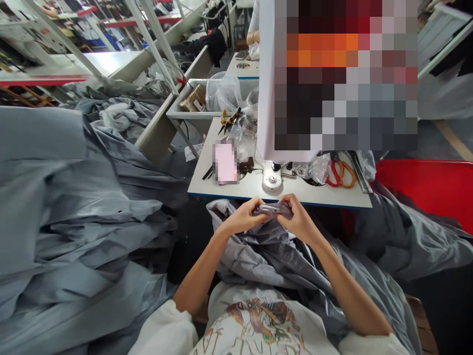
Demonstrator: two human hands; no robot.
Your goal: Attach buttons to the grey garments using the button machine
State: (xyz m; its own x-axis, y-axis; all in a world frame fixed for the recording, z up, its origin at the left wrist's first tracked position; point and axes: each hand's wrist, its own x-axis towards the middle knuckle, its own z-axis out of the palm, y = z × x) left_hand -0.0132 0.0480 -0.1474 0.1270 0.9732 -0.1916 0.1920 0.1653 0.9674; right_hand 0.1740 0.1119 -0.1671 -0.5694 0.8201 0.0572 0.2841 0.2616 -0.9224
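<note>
Grey fabric [246, 256] lay bunched in front of the white-topped worktable [314, 196], gathered upper end at the near edge. Left hand [247, 215] and right hand [296, 217] both had fingers clamped on that end. Metal press base [272, 183] sat just beyond.

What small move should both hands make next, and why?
Probably bring the folded grey fabric slightly forward toward the rounded silver metal fitting on the white, blue-edged tabletop: the left hand and right hand both pinch it by the near edge, short of that fitting.
</note>
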